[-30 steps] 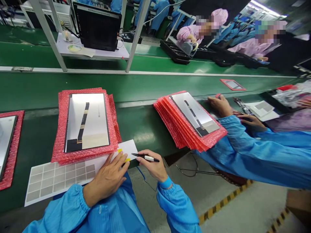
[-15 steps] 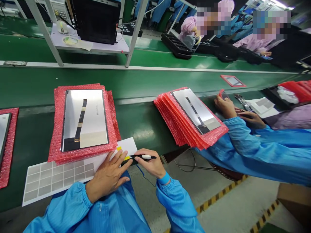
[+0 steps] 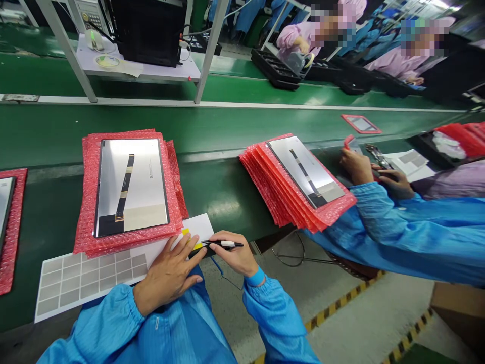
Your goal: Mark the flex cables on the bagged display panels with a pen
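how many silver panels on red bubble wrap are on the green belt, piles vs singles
Silver panels atop thick red bubble-wrap piles: 2
Silver panels on single red bubble-wrap sleeves: 2
Total: 4

Your smock point(image 3: 182, 328): bright blue fabric, fine lengthwise stripes, small pale snap point(image 3: 156, 324) at front. Left sleeve point(image 3: 94, 323): loose, full, gathered into elastic cuff point(image 3: 138, 299). Right sleeve point(image 3: 275, 318): same fabric, same gathered cuff point(image 3: 253, 292). Right wrist: smooth blue band point(image 3: 256, 276), thin blue cord point(image 3: 222, 271) running close by. Left hand point(image 3: 166, 275), right hand point(image 3: 235, 255): bare.
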`<state>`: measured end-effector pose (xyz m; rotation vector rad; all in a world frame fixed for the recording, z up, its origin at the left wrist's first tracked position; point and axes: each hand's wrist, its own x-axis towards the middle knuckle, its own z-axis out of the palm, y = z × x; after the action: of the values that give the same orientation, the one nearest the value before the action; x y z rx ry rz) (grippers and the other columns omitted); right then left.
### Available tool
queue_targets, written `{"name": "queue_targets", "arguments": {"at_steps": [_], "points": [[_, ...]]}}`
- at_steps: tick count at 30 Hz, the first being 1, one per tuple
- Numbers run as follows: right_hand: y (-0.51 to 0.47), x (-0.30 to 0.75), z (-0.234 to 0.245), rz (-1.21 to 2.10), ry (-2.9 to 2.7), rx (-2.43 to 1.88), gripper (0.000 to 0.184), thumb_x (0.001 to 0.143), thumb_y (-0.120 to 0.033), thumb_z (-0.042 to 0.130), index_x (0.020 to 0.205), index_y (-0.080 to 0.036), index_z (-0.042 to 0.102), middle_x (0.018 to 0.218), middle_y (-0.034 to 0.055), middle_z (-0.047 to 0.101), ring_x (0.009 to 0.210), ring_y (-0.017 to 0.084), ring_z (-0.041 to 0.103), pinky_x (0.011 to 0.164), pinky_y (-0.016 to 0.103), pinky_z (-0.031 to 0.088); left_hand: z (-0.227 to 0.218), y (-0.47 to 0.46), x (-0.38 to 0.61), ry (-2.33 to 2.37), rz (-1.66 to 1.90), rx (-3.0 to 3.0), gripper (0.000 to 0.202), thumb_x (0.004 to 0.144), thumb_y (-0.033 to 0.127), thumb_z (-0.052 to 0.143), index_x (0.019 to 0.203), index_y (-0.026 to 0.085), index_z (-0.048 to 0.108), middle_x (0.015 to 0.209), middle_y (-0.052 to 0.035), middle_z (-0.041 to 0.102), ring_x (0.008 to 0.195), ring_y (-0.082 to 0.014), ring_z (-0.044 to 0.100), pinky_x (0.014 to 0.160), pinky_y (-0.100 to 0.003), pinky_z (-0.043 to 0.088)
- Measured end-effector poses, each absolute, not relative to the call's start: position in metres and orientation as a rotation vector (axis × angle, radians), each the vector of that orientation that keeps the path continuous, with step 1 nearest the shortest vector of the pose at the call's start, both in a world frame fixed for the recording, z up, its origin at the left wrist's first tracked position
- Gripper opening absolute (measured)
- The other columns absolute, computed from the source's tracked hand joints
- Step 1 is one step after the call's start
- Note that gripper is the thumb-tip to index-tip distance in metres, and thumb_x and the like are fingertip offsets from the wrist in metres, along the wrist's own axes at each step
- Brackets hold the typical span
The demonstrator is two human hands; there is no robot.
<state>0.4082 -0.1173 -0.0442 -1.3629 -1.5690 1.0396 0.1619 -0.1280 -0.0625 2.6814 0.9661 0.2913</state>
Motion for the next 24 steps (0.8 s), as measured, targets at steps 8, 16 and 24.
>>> {"name": "queue_targets", "arguments": {"at_steps": [8,16,24], "points": [[-0.1165,0.4083,-0.0458,1.036,-1.578,-1.388,0.01,0.086,-0.029,0.079,0.088,-0.02,0.083,0.086,0.0085,0.082,0.076,0.023,0.075,0.07,0.033,0.059,-0.0638,-0.1273,0.1614,0.954,0.3,2.682,0.066,0.101,0.055,0.059,0.16,0.031,0.041,0.167,-0.0111,0.039,0.153,-0.0349,0.038,0.123,-0.054,0.031],[-0.1175,0.4074,-0.0463,1.039,-1.567,-1.408,0.008,0.085,-0.027,0.078,0.087,-0.021,0.083,0.084,0.0075,0.081,0.073,0.022,0.075,0.068,0.032,0.057,-0.0644,-0.1263,0.1609,0.95,0.3,2.663,0.065,0.102,0.056,0.057,0.16,0.031,0.04,0.168,-0.011,0.037,0.154,-0.0346,0.036,0.123,-0.054,0.029],[-0.1206,0.4109,-0.0384,1.071,-1.44,-1.487,0.011,0.08,-0.03,0.081,0.081,-0.02,0.083,0.076,0.0058,0.079,0.062,0.019,0.068,0.057,0.029,0.052,-0.0648,-0.1267,0.1607,0.94,0.293,2.656,0.066,0.101,0.053,0.06,0.159,0.03,0.041,0.168,-0.0129,0.037,0.154,-0.0361,0.036,0.123,-0.057,0.031]]}}
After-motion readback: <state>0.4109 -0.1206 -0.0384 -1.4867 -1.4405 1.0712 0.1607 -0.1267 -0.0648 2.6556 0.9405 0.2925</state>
